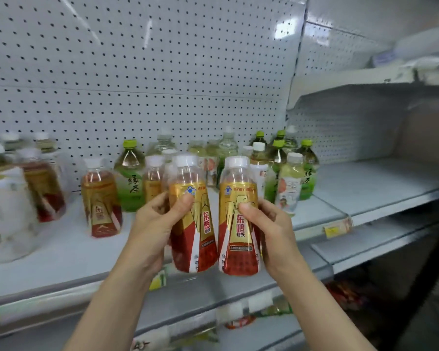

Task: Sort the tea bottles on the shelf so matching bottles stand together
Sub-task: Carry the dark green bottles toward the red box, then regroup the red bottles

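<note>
Nearest the camera, two matching bottles with red and gold labels and white caps are held side by side above the front edge of the shelf (238, 295). The left bottle (192, 219) is gripped by the left hand (152, 224), with the thumb pressed across the gold part of the label and the fingers curled round behind. The right bottle (238, 219) is gripped by the right hand (269, 224) in the same way, thumb on the front and fingers wrapped round the far side. The two bottles are nearly touching and are tilted slightly apart at the top.

A yellow price tag (336, 229) is fixed to the shelf rail at the right.

Farther back on the shelf, a third red and gold bottle (100, 198) is stood upright to the left of the hands, and just behind it a bottle with a green label (129, 176) and a green cap is seen. At the far left a blurred group of bottles (15, 188) is stood, some white-labelled and some red and gold. Behind the held pair, a cluster of mixed bottles is gathered, and at its right a white-labelled bottle (289, 183) is stood just in front of another green-labelled bottle (307, 171).

The back of the shelf is closed by a grey pegboard panel (137, 59).
</note>
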{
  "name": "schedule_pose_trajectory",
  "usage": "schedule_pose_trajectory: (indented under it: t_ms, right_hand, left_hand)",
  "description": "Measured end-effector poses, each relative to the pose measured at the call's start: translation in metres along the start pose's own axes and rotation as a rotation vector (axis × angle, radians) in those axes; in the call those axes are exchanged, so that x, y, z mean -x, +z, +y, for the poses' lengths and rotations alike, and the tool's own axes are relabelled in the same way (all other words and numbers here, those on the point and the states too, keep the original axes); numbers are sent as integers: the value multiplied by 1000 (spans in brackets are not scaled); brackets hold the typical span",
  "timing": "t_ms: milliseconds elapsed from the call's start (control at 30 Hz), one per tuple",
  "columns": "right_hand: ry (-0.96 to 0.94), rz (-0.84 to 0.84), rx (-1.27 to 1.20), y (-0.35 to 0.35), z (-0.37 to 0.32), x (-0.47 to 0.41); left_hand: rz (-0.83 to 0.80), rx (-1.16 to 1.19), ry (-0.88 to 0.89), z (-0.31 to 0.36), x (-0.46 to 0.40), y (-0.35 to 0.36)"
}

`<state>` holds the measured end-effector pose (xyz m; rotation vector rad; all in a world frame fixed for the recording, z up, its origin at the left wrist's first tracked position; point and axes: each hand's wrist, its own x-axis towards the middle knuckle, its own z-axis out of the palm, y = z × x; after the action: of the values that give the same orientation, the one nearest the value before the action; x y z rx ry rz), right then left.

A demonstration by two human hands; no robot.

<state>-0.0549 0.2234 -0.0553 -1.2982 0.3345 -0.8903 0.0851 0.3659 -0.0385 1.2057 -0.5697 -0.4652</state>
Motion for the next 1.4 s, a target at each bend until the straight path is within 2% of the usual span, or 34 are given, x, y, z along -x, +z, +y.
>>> schedule_pose_trajectory:
  t_ms: [267, 733, 867, 1100, 1233, 1400]
  right_hand:
    - [33, 37, 61, -70, -5, -22]
    - [28, 24, 55, -73, -1, -49]
    - [37, -2, 60, -62, 6, -52]
    - [22, -73, 67, -22, 27, -60]
    - [3, -105, 104, 4, 39, -70]
    - [-6, -133, 184, 24, 53, -84]
  left_hand:
    - [44, 16, -7, -35, -14, 62]
    - [63, 117, 11, -42, -43, 71]
    - [97, 137, 43, -36, -26, 50]
    - [274, 161, 206, -18, 1, -30]
    - [359, 151, 227, -11, -11, -68]
    - [331, 60, 245, -21, -32, -85]
